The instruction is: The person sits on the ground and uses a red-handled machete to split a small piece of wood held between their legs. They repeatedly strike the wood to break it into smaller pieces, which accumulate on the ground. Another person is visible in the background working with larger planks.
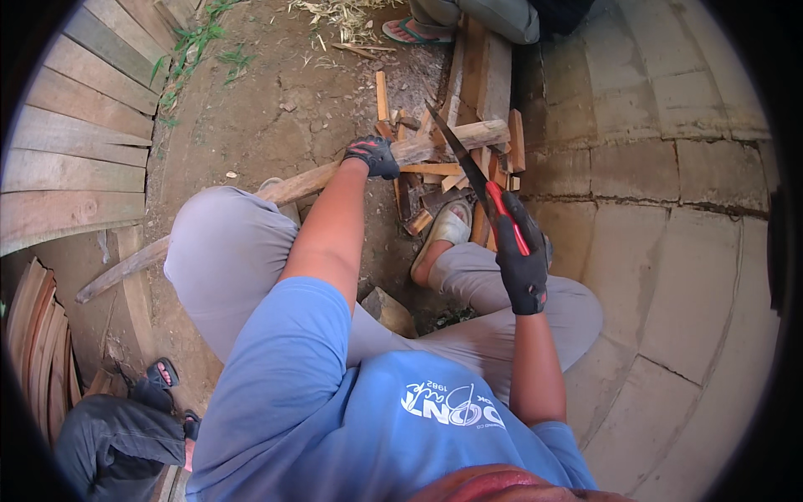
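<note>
A long, rough wooden pole (305, 183) runs from the lower left up to the right, passing beside my left knee. My left hand (373, 157), in a black and red work glove, is closed around it right of its middle. In my right hand (522, 261), also gloved, I grip the red handle of a hand saw (466, 159). Its dark, tapering blade points up and to the left, across the pole close to the right end. Whether the teeth touch the wood I cannot tell. Under that end lie several short wood offcuts (433, 169).
A thick timber beam (495, 71) extends toward a seated person's legs (504, 18) at the top. Concrete block wall (644, 180) borders my right; wooden planks (79, 159) stand at left. Another person's leg (121, 443) shows lower left. A stone (389, 312) sits between my legs.
</note>
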Motion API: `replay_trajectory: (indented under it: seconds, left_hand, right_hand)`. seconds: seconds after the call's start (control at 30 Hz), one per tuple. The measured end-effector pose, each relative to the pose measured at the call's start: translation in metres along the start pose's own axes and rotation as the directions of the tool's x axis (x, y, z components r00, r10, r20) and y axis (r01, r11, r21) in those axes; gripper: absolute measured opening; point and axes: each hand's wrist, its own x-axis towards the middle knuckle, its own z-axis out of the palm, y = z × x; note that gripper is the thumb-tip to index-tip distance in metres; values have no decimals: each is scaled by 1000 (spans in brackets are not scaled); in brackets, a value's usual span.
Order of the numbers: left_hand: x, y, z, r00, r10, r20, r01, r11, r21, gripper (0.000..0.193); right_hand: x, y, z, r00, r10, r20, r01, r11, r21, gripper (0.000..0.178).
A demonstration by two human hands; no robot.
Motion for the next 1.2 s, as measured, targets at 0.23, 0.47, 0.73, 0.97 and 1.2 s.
replay_trajectory:
  seconds: [0.23, 0.47, 0.73, 0.97, 1.2]
  left_hand:
    - [8, -2, 7, 1000, -7, 8, 7, 1000, -15, 61]
    - [2, 3, 2, 999, -32, -6, 31, 999, -5, 65]
    - [-6, 8, -10, 998, -38, 44, 39, 999, -33, 67]
    - [-9, 5, -14, 997, -26, 78, 28, 999, -25, 70]
    - [-5, 13, -11, 993, -41, 115, 41, 999, -4, 65]
  right_hand:
    - [-32, -3, -22, 999, 32, -11, -33, 999, -14, 44]
    - [-51, -35, -44, 975, 220, -19, -217, 973, 79, 41]
    - [-44, -35, -37, 988, 153, -25, -153, 988, 11, 41]
    - [-35, -38, -43, 977, 204, -60, -202, 978, 47, 42]
    - [-38, -29, -50, 972, 226, -69, -222, 973, 59, 41]
